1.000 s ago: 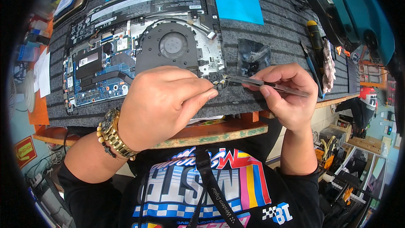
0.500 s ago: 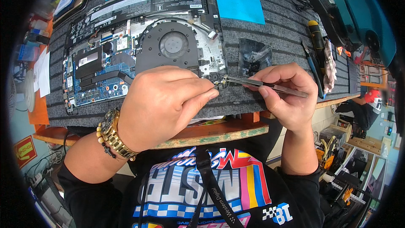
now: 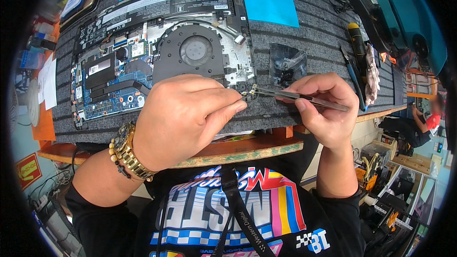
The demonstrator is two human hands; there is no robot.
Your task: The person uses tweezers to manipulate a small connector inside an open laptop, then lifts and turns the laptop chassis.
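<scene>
An opened laptop base (image 3: 236, 62) lies on the dark grey ribbed mat, showing its battery (image 3: 162, 7), blue circuit board (image 3: 107, 107) and round cooling fan (image 3: 196, 50). My right hand (image 3: 328, 104) grips metal tweezers (image 3: 312, 99), their tips reaching the laptop's near right corner beside small gold-coloured fittings. My left hand (image 3: 190, 116) is over the laptop's near edge, thumb and forefinger pinched together at that same corner. Whatever sits between those left fingertips is too small or hidden to name. Part of the board and fan lies hidden behind the left hand.
Right of the laptop lies a small clear plastic bag (image 3: 288, 64) with dark bits inside. Farther right are a yellow-and-black screwdriver (image 3: 356, 43) and a blue-handled tool (image 3: 352, 76). A blue mat (image 3: 271, 0) lies behind. Another person (image 3: 421, 123) is off at the far right.
The tweezers and my right hand have shifted very slightly at the laptop's corner. My left hand stays put. The person in the background has leaned more upright.
</scene>
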